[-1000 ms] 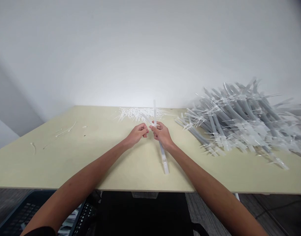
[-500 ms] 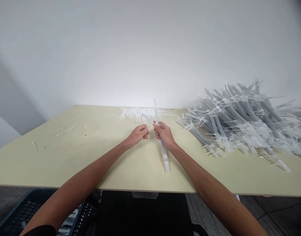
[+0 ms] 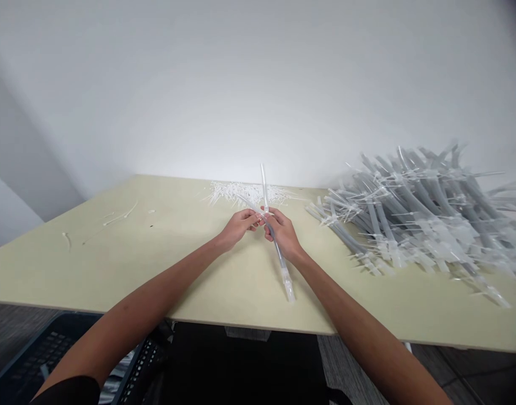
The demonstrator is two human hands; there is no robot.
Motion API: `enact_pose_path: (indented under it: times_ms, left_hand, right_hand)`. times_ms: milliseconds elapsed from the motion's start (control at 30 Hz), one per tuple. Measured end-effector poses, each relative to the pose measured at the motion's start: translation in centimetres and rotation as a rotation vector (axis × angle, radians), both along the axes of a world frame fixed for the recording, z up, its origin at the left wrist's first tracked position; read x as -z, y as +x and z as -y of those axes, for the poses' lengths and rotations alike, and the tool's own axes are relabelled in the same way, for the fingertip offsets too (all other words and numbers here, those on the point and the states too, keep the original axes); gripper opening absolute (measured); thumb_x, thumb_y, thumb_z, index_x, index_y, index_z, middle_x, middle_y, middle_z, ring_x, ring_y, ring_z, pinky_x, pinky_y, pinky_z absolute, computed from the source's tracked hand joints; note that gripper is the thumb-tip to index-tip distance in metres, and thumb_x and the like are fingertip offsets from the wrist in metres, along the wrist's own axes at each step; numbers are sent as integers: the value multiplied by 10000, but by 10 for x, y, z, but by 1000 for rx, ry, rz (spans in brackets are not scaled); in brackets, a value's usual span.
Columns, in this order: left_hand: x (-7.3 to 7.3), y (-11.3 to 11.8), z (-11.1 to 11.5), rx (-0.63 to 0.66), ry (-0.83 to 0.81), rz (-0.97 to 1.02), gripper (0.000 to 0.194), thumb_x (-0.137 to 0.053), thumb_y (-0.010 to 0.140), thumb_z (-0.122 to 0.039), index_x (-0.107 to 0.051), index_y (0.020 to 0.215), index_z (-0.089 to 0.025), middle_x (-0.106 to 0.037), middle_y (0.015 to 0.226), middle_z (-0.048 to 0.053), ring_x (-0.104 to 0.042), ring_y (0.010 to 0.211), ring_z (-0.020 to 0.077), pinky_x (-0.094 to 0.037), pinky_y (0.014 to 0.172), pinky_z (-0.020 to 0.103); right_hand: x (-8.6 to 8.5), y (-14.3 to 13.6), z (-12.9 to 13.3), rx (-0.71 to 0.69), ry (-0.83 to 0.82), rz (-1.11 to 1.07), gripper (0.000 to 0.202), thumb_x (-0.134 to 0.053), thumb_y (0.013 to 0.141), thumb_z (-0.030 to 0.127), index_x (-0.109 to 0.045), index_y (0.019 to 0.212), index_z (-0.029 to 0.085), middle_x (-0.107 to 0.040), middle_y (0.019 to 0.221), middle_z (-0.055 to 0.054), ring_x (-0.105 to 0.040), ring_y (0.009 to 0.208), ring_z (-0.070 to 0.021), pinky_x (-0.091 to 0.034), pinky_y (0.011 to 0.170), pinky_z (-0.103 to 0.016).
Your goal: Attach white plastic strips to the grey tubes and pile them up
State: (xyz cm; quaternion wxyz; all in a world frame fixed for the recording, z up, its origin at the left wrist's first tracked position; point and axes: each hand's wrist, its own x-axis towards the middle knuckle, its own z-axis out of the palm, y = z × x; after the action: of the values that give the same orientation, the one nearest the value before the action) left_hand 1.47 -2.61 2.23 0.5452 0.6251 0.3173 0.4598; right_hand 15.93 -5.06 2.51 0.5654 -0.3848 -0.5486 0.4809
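Observation:
A clear and grey tube assembly [image 3: 278,253] slants over the middle of the table, its lower end wrapped in a clear sleeve and its upper part split into two thin branches. My right hand [image 3: 282,229] is wrapped round it just below the fork. My left hand [image 3: 239,226] is closed at the fork, touching the left branch; what its fingertips pinch is too small to make out. Behind both hands lies a heap of white cable ties [image 3: 232,192].
On the right of the pale table [image 3: 114,264] is a large pile of similar grey tube assemblies [image 3: 426,197]. Some loose ties [image 3: 120,216] lie at the left. A dark blue basket [image 3: 34,357] stands below the table's front left edge, and a wall rises behind.
My left hand has moved right and now meets the tube's fork beside my right hand. The view has shifted slightly.

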Motion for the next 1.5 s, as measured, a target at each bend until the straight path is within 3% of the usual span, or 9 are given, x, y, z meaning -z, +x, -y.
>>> enact_pose_path:
  times_ms: [233,367,500,800,1000,1133,1267,1500]
  left_hand:
    - [6,6,2,-80,71,23,335,-557,770,-469,-566,857,-146,-583,801,35,-509,725,123,-413,746,298]
    - [11,4,1,30,42,-49,399,-477,810,-519,-572,824,-132,-562,754,38,-500,680,123,-409,688,285]
    - [10,2,3,65,129,-150,446,-374,857,-524,-565,718,-145,-501,596,7,-472,607,123,-384,670,278]
    - [-1,9,22,-147,257,-284,446,-338,869,-501,-474,594,-176,-434,536,-14,-390,518,116,-310,555,263]
    - [-1,10,22,-163,243,-306,461,-342,864,-508,-469,570,-175,-427,518,-13,-388,503,115,-295,531,269]
    - [0,7,13,-90,148,-191,417,-385,850,-515,-574,713,-169,-489,599,3,-450,591,127,-358,611,271]
    - [1,8,6,-17,-23,-27,386,-477,806,-523,-570,933,-171,-574,845,48,-523,735,139,-415,685,288]
    - [-4,8,9,-11,77,-3,317,-523,795,-475,-528,796,-158,-560,816,27,-511,743,120,-413,724,280]
  right_hand:
    - [2,3,-1,-98,-64,-170,330,-609,726,415,-601,942,165,-545,734,-19,-415,525,-73,-299,406,-200]
    - [-4,6,0,-76,-95,-190,302,-621,707,444,-585,763,150,-560,730,-37,-424,533,-82,-322,420,-219]
    - [-8,10,0,-52,-112,-196,325,-622,706,464,-589,795,153,-528,718,-22,-396,515,-72,-311,415,-218]
    - [3,8,-7,90,-3,-7,320,-609,698,488,-566,697,171,-565,718,-22,-394,462,-66,-295,416,-239]
    - [4,8,-5,189,85,158,333,-557,756,506,-562,668,184,-458,507,23,-379,412,-82,-289,418,-246]
    - [1,10,-3,171,48,72,383,-554,743,554,-555,670,178,-486,547,6,-391,429,-82,-322,421,-246]
    - [-2,6,0,127,24,-39,388,-556,736,561,-595,794,179,-536,670,-13,-401,456,-79,-324,409,-243]
    - [0,-3,4,40,30,-24,356,-561,747,531,-622,793,183,-476,588,5,-384,450,-80,-322,413,-239]
